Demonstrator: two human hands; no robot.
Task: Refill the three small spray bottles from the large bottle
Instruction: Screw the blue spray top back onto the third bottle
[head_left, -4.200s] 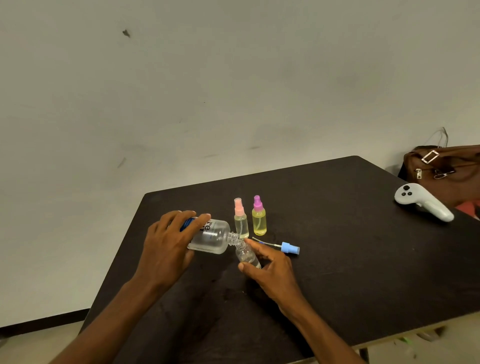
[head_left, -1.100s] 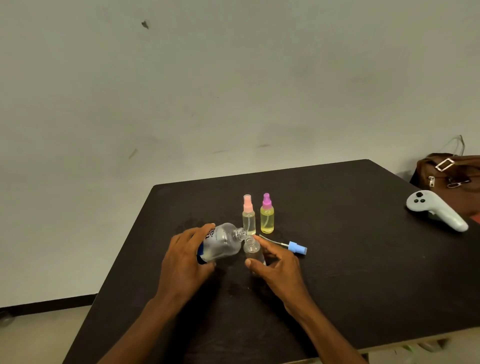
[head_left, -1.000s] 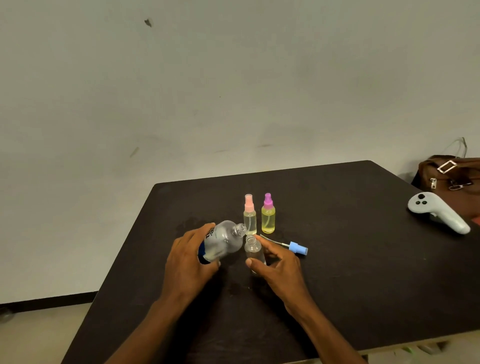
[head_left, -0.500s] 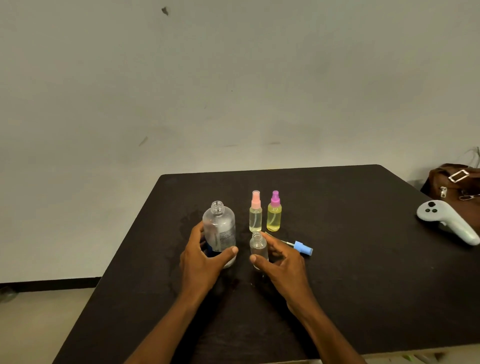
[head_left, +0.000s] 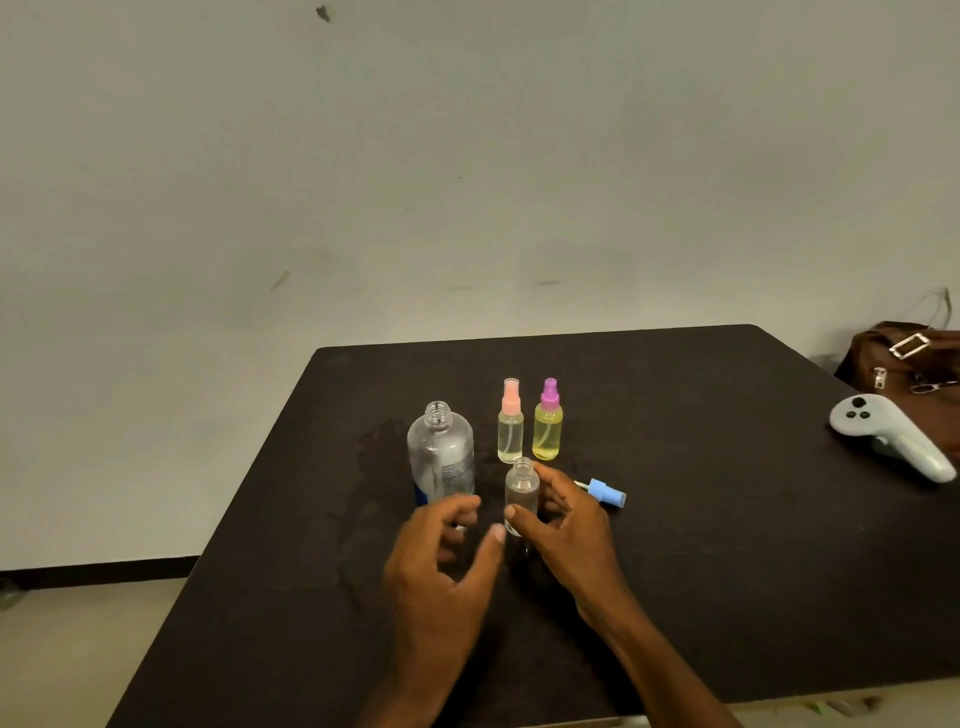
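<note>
At mid-worktop (head_left: 727, 571) the small open bottle (head_left: 521, 491) is stood just right of the large bottle (head_left: 440, 457) and just in front of the pink-capped bottle (head_left: 510, 428) and purple-capped bottle (head_left: 548, 428)

It is pinched by the right hand (head_left: 571, 525), thumb in front, fingers behind. The left hand (head_left: 441, 556) is held loose with fingers part-curled and nothing gripped, just in front of the large bottle; contact with it cannot be told. The hands are close together

Step is judged to be recapping; fill level cannot be read
- the small bottle is best kept pinned down on the worktop
- the blue spray head (head_left: 607, 493) lies just right of the right hand, so a grip swap to the left hand is likely needed
- the head is best lifted by the cap, not the tube
- the tube is fed straight down the neck, then the cap is twisted until seated
- the large bottle is uncapped, so it must not be knocked

Axes: both open bottles are vertical, mouths up. The spray head is on its side, long axis roughly left-right, tube end towards the right hand, cap end to the right
</note>
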